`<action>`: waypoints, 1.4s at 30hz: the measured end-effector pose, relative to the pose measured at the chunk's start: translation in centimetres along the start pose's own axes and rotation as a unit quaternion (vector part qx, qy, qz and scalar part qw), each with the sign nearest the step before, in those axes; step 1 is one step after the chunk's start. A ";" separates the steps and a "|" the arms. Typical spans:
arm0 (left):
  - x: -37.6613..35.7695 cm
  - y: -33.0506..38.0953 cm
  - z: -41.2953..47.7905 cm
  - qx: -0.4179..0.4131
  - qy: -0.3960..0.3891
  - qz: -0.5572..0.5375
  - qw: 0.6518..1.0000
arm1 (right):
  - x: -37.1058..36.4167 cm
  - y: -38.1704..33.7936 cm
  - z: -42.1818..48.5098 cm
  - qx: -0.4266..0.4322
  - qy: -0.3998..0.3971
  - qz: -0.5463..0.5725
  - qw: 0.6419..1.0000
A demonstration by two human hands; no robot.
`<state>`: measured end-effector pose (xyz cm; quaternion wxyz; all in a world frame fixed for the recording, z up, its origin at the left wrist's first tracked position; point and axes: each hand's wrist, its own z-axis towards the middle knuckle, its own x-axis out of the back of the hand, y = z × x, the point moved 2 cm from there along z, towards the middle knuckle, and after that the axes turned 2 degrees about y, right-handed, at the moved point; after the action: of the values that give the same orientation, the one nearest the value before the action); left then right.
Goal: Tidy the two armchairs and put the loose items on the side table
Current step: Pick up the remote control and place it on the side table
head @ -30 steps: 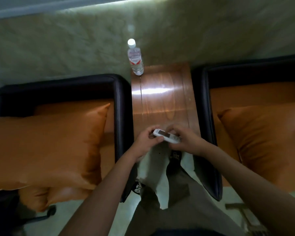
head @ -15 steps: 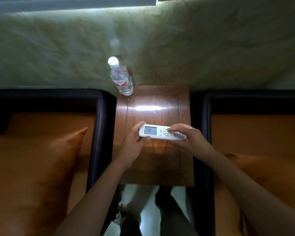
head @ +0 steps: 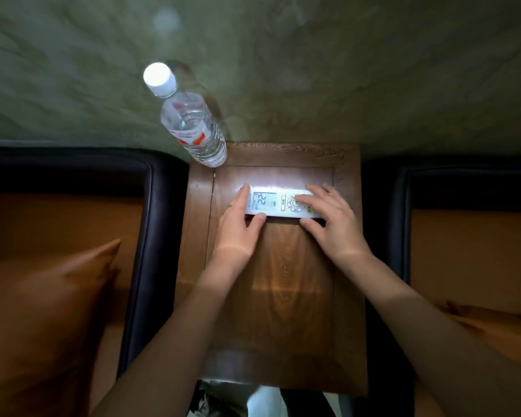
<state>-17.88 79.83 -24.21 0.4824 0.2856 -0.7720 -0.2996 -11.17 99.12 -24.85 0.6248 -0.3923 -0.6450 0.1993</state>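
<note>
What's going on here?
A person holds a white rectangular remote control with both hands, low on the brown wooden side table between two dark armchairs. The left hand pinches its screen end, the right hand its button end. A clear plastic water bottle stands at the table's far left corner.

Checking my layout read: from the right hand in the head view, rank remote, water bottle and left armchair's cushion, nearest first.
1. The remote, held in the right hand itself.
2. The water bottle, back left of it.
3. The cushion, far left on the left armchair.
</note>
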 end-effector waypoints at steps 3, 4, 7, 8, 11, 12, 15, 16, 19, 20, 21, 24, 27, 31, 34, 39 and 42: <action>0.0 1.2 1.0 -0.023 0.031 0.043 0.998 | -0.4 -0.3 1.1 0.004 0.011 0.000 1.000; -0.1 1.2 1.1 -0.022 0.037 0.048 0.998 | -0.5 -0.3 1.3 0.008 0.013 -0.001 1.000; 0.1 1.3 0.6 -0.005 0.063 0.030 0.998 | -0.5 -0.9 0.6 -0.027 0.033 0.009 0.999; 0.2 1.4 0.0 0.012 0.072 0.015 0.997 | -0.4 -1.2 -0.3 -0.058 0.039 0.020 0.997; -0.1 1.3 -2.7 0.066 0.051 -0.053 0.995 | -0.2 -2.0 -3.6 -0.127 0.049 0.068 0.988; -0.4 1.3 -3.6 0.078 0.028 -0.072 0.994 | -0.4 -2.1 -4.5 -0.134 0.047 0.080 0.987; -1.5 1.0 -4.7 0.074 0.006 -0.081 0.994 | -1.0 -1.6 -5.6 -0.130 0.023 0.079 0.988; -1.8 0.9 -4.6 0.072 0.010 -0.078 0.994 | -1.1 -1.4 -5.4 -0.128 0.016 0.072 0.989; -2.3 0.6 -3.7 0.076 0.018 -0.084 0.993 | -1.1 -1.3 -4.4 -0.123 0.000 0.056 0.991; -2.4 0.6 -3.3 0.077 0.017 -0.081 0.994 | -1.1 -1.2 -4.0 -0.120 -0.003 0.057 0.991; -2.6 0.7 -2.8 0.081 0.013 -0.073 0.994 | -1.1 -1.1 -3.5 -0.116 -0.007 0.058 0.992; -2.5 1.4 -1.1 0.089 0.013 -0.053 0.995 | -0.5 -0.8 -1.8 -0.103 -0.010 0.038 0.994; -2.0 1.6 0.4 0.078 0.016 -0.048 0.996 | 0.0 -1.2 -0.1 -0.105 0.011 0.027 0.994; -1.3 1.7 1.2 0.064 0.000 -0.041 0.997 | 1.2 -1.5 2.2 -0.087 0.040 0.063 0.993; -0.8 1.3 1.8 0.036 -0.020 -0.031 0.999 | 1.5 -1.2 3.4 -0.088 0.028 0.042 0.995; 0.1 0.5 0.9 0.065 -0.021 -0.109 0.992 | 0.2 -1.3 0.1 -0.086 0.022 0.045 0.995; 0.1 -0.1 -1.4 0.063 -0.026 -0.107 0.992 | -1.0 -1.8 -2.4 -0.068 -0.011 0.047 0.997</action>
<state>-16.59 79.46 -23.73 0.4084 0.3883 -0.7665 -0.3079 -9.39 96.72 -23.85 0.5796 -0.4615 -0.6446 0.1888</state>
